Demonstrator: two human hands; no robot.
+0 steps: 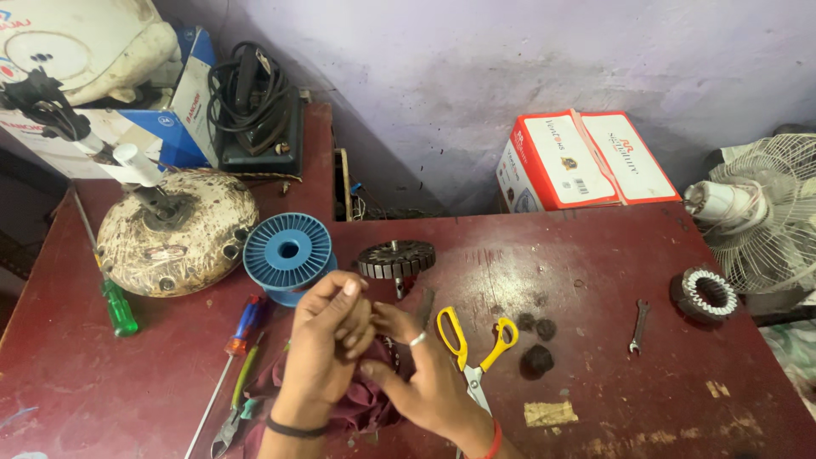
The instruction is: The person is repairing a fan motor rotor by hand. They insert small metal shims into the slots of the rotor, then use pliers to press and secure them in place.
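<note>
Pale lilac plaster wall [510,68] at back, scuffed & patchy, soft even light w/ a shadow falling diagonally top left. Dark red wooden table [612,374] fills the view, paint chipped near the right front edge. A second red surface [316,153] sits higher at back left, narrow gap btwn the two. Bit of floor [795,357] far right, too dim to tell.

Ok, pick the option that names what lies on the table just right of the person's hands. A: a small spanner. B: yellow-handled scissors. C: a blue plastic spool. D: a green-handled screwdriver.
B: the yellow-handled scissors lie right beside the right hand, while the green-handled screwdriver and blue plastic spool sit to the left of the hands and the small spanner lies farther off to the right.
</note>
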